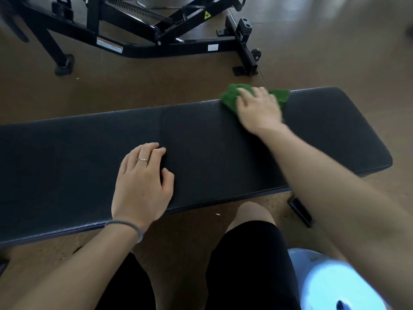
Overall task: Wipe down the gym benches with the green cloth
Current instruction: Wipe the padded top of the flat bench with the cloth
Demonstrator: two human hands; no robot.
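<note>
A long black padded gym bench (pixel 212 139) lies across the view in front of me. The green cloth (pixel 230 97) sits bunched on the bench's far edge, toward its right end. My right hand (pixel 259 110) lies flat on top of the cloth, fingers spread and pressing it onto the pad; the hand is slightly blurred. My left hand (pixel 143 182) rests palm down on the near middle of the pad, fingers loosely bent, holding nothing.
A black metal exercise machine frame (pixel 156 39) stands on the brown floor beyond the bench. A light blue round object (pixel 335 285) is at the lower right beside my knees. A black bench foot (pixel 300 211) sticks out under the near edge.
</note>
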